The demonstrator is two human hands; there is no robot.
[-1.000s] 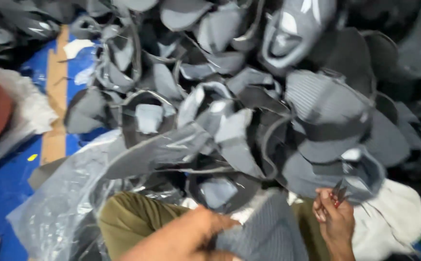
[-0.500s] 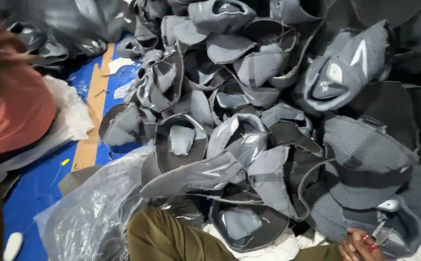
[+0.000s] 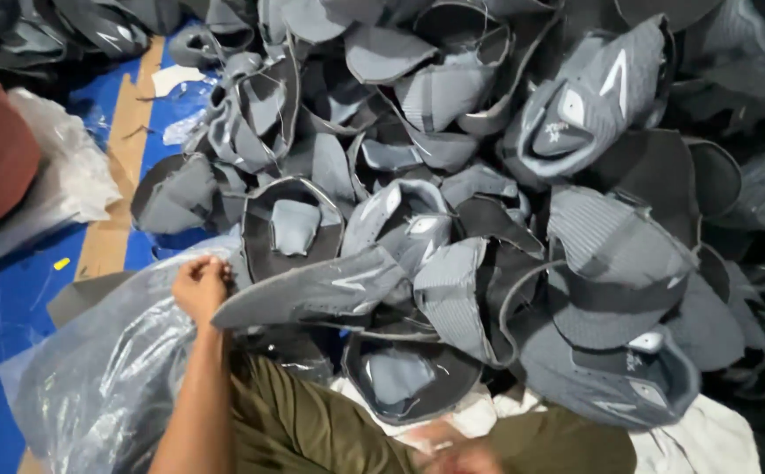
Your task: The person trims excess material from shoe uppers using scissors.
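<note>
Fingers (image 3: 196, 274) of left hand (image 3: 200, 285) curled on grey cap piece (image 3: 312, 294)

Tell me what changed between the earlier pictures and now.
The left hand came forward and closed on the edge of a grey cap piece beside the clear plastic bag. The right hand dropped to the bottom edge, blurred. The heap of grey caps stayed put.

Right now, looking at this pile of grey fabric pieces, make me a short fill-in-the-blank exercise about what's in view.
1. The left hand grips the end of a long grey fabric piece with its fingers ____.
2. The floor under the clear plastic bag is coloured ____.
3. The person's trousers are ____ green.
4. The right hand shows at the ____ edge of the picture.

Missing words: closed; blue; olive; bottom
</note>
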